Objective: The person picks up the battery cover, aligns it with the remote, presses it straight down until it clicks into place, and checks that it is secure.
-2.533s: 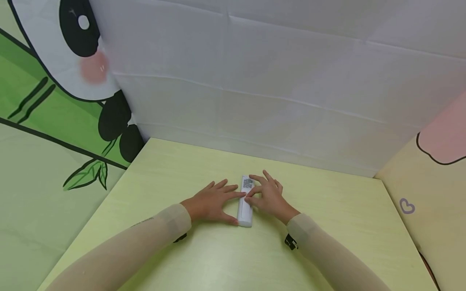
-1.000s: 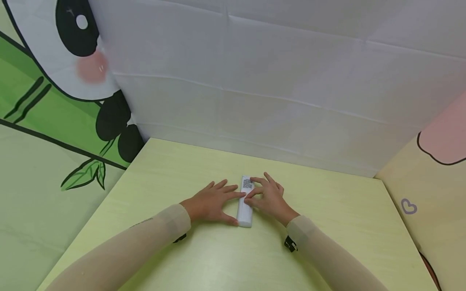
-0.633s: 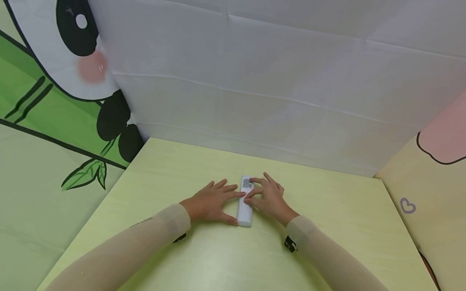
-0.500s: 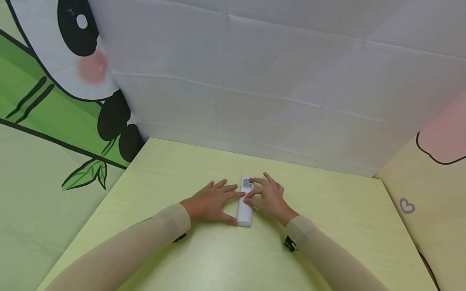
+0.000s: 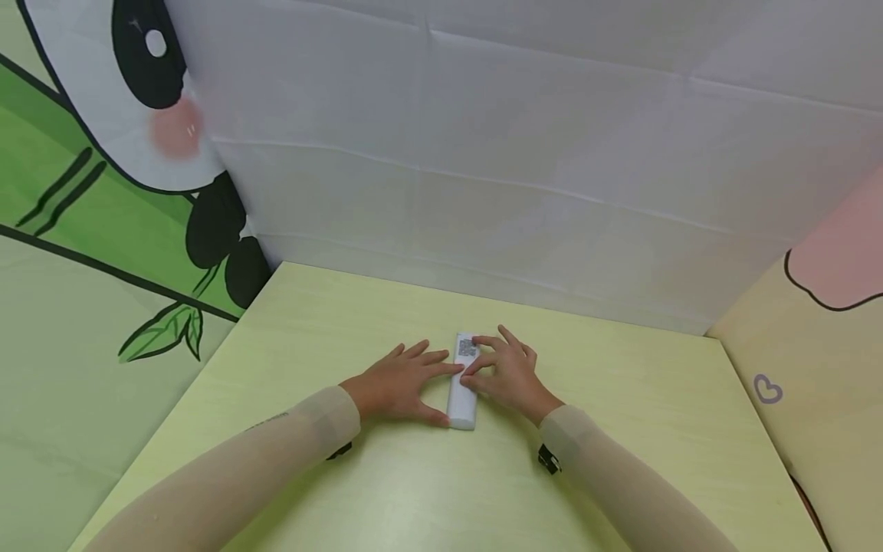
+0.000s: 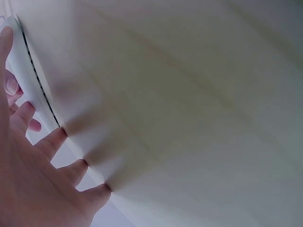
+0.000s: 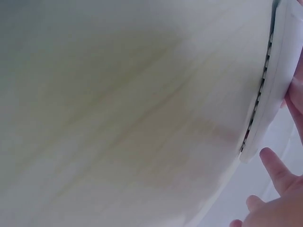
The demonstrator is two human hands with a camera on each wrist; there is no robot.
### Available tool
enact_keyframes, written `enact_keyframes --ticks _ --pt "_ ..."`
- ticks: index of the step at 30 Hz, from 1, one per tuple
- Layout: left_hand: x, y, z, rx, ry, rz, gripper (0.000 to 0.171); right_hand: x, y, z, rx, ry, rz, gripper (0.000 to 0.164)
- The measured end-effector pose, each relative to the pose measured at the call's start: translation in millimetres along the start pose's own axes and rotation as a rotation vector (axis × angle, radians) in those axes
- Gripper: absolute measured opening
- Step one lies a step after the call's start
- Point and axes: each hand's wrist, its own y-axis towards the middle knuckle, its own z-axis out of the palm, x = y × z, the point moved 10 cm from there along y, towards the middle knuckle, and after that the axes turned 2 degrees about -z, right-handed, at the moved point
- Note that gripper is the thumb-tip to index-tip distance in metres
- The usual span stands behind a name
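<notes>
A slim white remote control [image 5: 463,402] lies face down on the table, a square printed code near its far end. My left hand [image 5: 403,383] rests at its left side with fingers spread, the index fingertip on the remote's back and the thumb at the near left corner. My right hand [image 5: 512,376] reaches in from the right; its thumb and index fingertip meet in a pinch on the middle of the back, and the middle finger touches near the code. In the left wrist view, a dark broken line runs under the remote [image 6: 21,56]; the right wrist view shows the remote's [image 7: 277,85] other edge.
The pale yellow table [image 5: 386,491] bears the remote. A white cloth wall [image 5: 483,153] stands along its far edge, with printed panels on the left [image 5: 103,268] and right [image 5: 814,399]. Black straps sit at both wrists.
My right fingertips have shifted very slightly toward the near end of the remote since the oldest frame. The left hand and the remote stay in place; the view drifts a little.
</notes>
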Motion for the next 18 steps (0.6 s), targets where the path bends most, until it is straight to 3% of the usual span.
enact_keyframes --ticks 8,14,18 --pt "-0.5 0.4 -0.3 0.001 0.005 0.005 0.097 -3.3 0.2 -0.6 -0.024 0.05 0.012 0.007" --pt "-1.8 -0.3 -1.7 0.001 -0.005 0.011 0.098 0.2 -0.4 -2.6 -0.028 0.002 0.012 0.005" --pt "-1.4 -0.4 -1.5 0.001 -0.005 0.01 0.098 1.6 -1.2 -5.2 -0.048 -0.011 0.026 0.014"
